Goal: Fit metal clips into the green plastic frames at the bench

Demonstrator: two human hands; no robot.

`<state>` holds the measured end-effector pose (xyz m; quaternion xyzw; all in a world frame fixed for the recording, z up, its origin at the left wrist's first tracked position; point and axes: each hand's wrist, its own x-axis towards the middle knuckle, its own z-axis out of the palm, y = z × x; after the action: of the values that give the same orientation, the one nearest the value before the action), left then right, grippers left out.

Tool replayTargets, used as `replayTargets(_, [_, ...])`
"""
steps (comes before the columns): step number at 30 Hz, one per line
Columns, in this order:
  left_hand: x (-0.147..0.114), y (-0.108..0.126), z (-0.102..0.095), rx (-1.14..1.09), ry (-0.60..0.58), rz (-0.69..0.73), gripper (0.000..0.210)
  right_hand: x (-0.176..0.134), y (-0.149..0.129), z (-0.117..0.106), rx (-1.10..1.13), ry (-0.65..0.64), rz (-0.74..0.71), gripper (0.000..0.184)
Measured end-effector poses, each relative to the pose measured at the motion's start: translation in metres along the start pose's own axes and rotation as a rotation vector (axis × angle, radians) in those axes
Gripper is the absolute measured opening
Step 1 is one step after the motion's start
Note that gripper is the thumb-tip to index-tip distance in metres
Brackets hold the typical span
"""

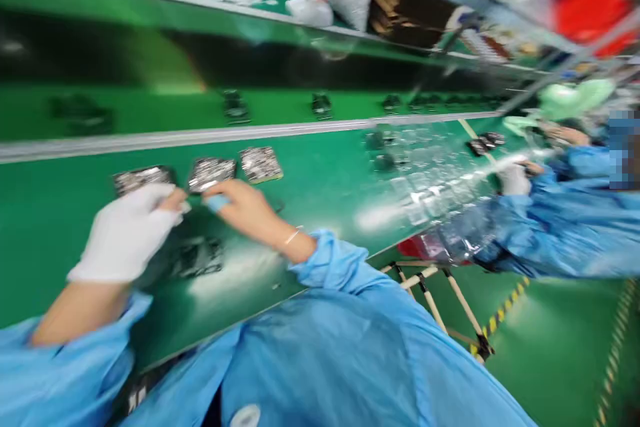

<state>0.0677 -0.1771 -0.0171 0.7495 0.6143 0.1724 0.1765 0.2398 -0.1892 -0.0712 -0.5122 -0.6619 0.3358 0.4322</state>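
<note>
Three flat, shiny silver-and-dark packets lie in a row on the green bench; blur hides what they contain. My left hand [127, 230], in a white glove with bare fingertips, is closed at the near edge of the left packet [143, 177]. Whatever its fingertips pinch is hidden. My right hand [247, 210] is bare, with a blue cover on one finger. Its fingers are closed at the near edge of the middle packet [213, 173]. The right packet [261, 164] lies just beyond, untouched. A dark, blurred piece [197, 257] rests on the bench below my hands.
Several black parts, one of them upright [321, 105], line the green strip behind a pale rail [300, 130]. Clear plastic trays [425, 167] spread to the right. A co-worker in blue sleeves [565, 227] works there. A shelf above holds bags and cardboard [407, 7].
</note>
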Motion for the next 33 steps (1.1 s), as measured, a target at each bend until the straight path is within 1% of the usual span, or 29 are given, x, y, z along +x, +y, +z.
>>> replayTargets(1, [0.001,-0.001,0.003,-0.065,-0.024,-0.068,0.023,-0.002,0.004,-0.006,0.013,0.046,0.037,0.010])
replayTargets(2, [0.003,-0.004,0.006,-0.143,-0.004,-0.088,0.024,-0.003,0.010,-0.011,0.040,0.087,0.058,0.010])
replayTargets(3, [0.006,-0.006,0.008,-0.190,-0.002,-0.098,0.024,-0.002,0.016,-0.015,0.076,0.095,0.061,0.012])
replayTargets(5, [0.009,-0.011,0.007,-0.274,0.023,-0.114,0.024,-0.001,0.025,-0.019,0.140,0.084,0.090,0.015])
replayTargets(7, [0.005,-0.011,0.001,-0.312,0.050,-0.123,0.023,-0.002,0.027,-0.021,0.165,0.046,0.097,0.016])
replayTargets(10, [-0.017,-0.003,-0.008,-0.282,0.100,-0.082,0.021,-0.006,0.024,-0.023,0.174,0.034,0.084,0.016])
replayTargets(12, [-0.039,0.006,-0.007,-0.221,0.098,0.009,0.020,-0.007,0.024,-0.023,0.177,0.046,0.088,0.017])
replayTargets(13, [-0.050,0.012,-0.003,-0.197,0.047,0.101,0.021,-0.007,0.025,-0.023,0.180,0.050,0.093,0.018])
replayTargets(14, [-0.061,0.019,0.004,-0.181,-0.050,0.228,0.022,-0.006,0.026,-0.022,0.183,0.050,0.096,0.019])
replayTargets(15, [-0.071,0.026,0.015,-0.166,-0.191,0.391,0.022,-0.005,0.028,-0.022,0.186,0.050,0.097,0.020])
replayTargets(17, [-0.089,0.042,0.041,-0.111,-0.514,0.739,0.018,-0.004,0.030,-0.022,0.188,0.048,0.099,0.020])
replayTargets(18, [-0.095,0.049,0.056,-0.066,-0.623,0.857,0.015,-0.004,0.031,-0.022,0.187,0.045,0.103,0.020])
replayTargets(19, [-0.100,0.054,0.069,-0.040,-0.672,0.919,0.014,-0.005,0.031,-0.022,0.185,0.045,0.109,0.020])
replayTargets(20, [-0.103,0.059,0.081,-0.015,-0.692,0.968,0.016,-0.005,0.030,-0.021,0.184,0.045,0.114,0.019])
replayTargets(21, [-0.105,0.062,0.090,0.003,-0.682,1.000,0.017,-0.006,0.030,-0.021,0.185,0.044,0.118,0.018])
replayTargets(23, [-0.106,0.065,0.100,0.048,-0.648,1.054,0.014,-0.007,0.029,-0.021,0.196,0.045,0.114,0.017])
replayTargets(25, [-0.106,0.066,0.101,0.111,-0.630,1.077,0.008,-0.007,0.029,-0.021,0.211,0.048,0.107,0.016])
replayTargets(27, [-0.107,0.066,0.101,0.169,-0.636,1.074,0.007,-0.007,0.030,-0.020,0.210,0.044,0.116,0.015])
replayTargets(31, [-0.112,0.067,0.104,0.204,-0.639,1.004,0.009,-0.006,0.030,-0.019,0.179,0.032,0.127,0.015])
replayTargets(33, [-0.112,0.066,0.101,0.198,-0.632,0.945,0.011,-0.005,0.031,-0.020,0.177,0.027,0.112,0.015])
